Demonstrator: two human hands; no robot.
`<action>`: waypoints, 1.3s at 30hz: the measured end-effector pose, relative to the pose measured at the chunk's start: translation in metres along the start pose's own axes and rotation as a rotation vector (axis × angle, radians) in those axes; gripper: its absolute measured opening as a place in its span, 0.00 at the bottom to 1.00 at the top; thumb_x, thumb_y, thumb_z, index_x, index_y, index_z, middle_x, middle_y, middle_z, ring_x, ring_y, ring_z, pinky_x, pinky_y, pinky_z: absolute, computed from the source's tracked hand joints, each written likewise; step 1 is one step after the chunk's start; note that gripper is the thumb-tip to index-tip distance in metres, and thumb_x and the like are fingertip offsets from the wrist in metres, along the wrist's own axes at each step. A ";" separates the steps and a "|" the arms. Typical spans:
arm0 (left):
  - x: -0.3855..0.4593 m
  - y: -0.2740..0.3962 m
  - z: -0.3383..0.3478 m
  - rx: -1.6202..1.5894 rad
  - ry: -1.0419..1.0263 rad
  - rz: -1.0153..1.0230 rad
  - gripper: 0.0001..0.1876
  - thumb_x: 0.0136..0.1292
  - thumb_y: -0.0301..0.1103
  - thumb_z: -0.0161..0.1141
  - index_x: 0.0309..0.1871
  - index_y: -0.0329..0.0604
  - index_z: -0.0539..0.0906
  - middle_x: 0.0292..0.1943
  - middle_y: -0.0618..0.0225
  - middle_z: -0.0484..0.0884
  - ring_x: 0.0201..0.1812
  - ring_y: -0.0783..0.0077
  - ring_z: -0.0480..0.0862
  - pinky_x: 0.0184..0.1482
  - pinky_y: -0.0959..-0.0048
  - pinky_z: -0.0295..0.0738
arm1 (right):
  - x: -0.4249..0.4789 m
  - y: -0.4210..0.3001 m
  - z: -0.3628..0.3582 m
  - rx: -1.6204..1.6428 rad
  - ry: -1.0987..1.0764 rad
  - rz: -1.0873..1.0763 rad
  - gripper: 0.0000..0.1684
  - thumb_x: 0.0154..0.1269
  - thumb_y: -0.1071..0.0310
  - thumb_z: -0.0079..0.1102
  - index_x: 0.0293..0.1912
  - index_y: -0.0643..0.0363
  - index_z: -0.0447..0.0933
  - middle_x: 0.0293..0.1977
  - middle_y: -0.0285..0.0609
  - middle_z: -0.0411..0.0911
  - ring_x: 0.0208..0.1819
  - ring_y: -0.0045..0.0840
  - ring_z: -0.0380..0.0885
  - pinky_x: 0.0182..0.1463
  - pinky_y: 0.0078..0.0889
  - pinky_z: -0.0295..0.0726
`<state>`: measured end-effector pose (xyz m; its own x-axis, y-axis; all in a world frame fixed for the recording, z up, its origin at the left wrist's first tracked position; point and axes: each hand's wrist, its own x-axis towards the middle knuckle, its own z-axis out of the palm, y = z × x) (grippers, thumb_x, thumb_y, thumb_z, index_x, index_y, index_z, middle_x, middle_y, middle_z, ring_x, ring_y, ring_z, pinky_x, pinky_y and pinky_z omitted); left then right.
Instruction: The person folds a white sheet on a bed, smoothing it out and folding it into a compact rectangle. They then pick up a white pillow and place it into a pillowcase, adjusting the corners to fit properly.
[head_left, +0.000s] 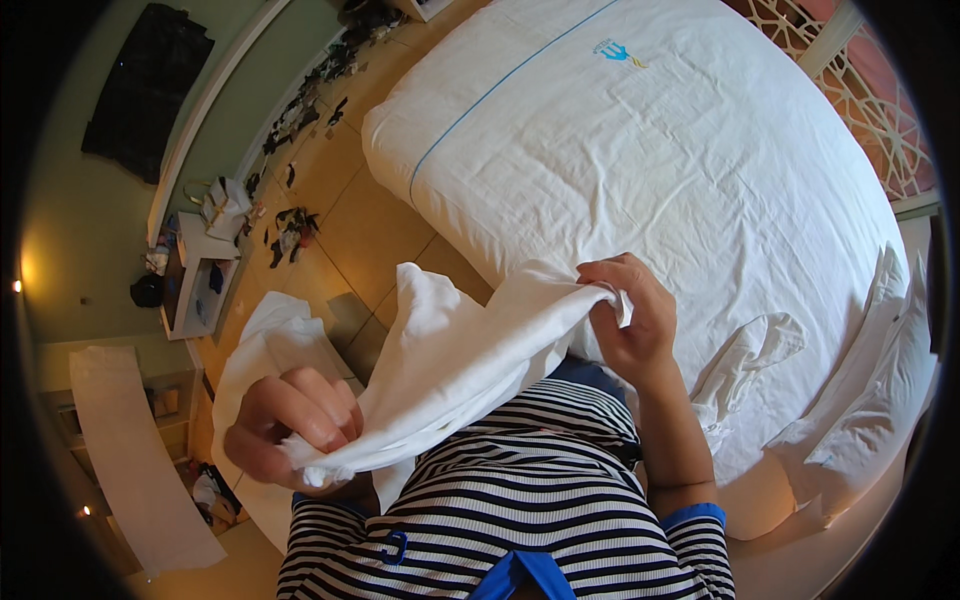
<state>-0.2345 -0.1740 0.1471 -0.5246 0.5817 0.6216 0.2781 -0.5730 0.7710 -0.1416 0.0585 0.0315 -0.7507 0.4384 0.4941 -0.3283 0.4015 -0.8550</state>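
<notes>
A white fabric piece (465, 360), perhaps a pillowcase, is stretched in front of my striped shirt. My left hand (296, 424) pinches its lower left end between thumb and fingers. At its upper right corner, my right hand (630, 315) grips the hem beside the bed. Part of the cloth hangs in a raised fold between the hands. Just beyond lies a bed with a white cover (600, 157) bearing a blue line and a small emblem. A crumpled white cloth (750, 360) rests on the bed, right of my right forearm.
White pillows (870, 405) lie at the bed's right edge. More white fabric (277, 330) is behind my left hand. Dark scraps (292, 229) are scattered over the tiled floor (352, 217). A low white cabinet (199, 281) with a bag (225, 206) stands against the left wall.
</notes>
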 end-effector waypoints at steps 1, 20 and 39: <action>0.000 0.001 -0.002 0.016 -0.039 -0.009 0.07 0.56 0.24 0.56 0.33 0.41 0.68 0.31 0.49 0.72 0.24 0.68 0.69 0.19 0.75 0.68 | 0.000 0.003 0.000 -0.008 0.024 0.008 0.20 0.38 0.86 0.50 0.36 0.64 0.75 0.28 0.45 0.75 0.27 0.32 0.74 0.30 0.24 0.72; 0.029 0.017 0.002 0.165 0.019 0.199 0.10 0.55 0.22 0.47 0.37 0.46 0.59 0.33 0.68 0.62 0.24 0.81 0.57 0.22 0.85 0.53 | -0.050 0.131 0.037 -0.451 0.020 0.367 0.10 0.42 0.78 0.56 0.29 0.57 0.78 0.29 0.38 0.76 0.35 0.34 0.72 0.40 0.33 0.71; 0.043 0.037 -0.001 -0.364 0.146 0.236 0.07 0.61 0.30 0.35 0.31 0.38 0.63 0.28 0.68 0.60 0.29 0.77 0.60 0.33 0.83 0.58 | -0.055 0.157 0.034 0.403 -0.642 0.751 0.18 0.51 0.70 0.58 0.44 0.61 0.75 0.39 0.41 0.77 0.40 0.27 0.75 0.44 0.32 0.74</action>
<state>-0.2478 -0.1711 0.2023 -0.5957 0.3386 0.7284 0.1166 -0.8607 0.4955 -0.1718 0.0704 -0.1353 -0.9625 -0.0904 -0.2557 0.2666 -0.1425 -0.9532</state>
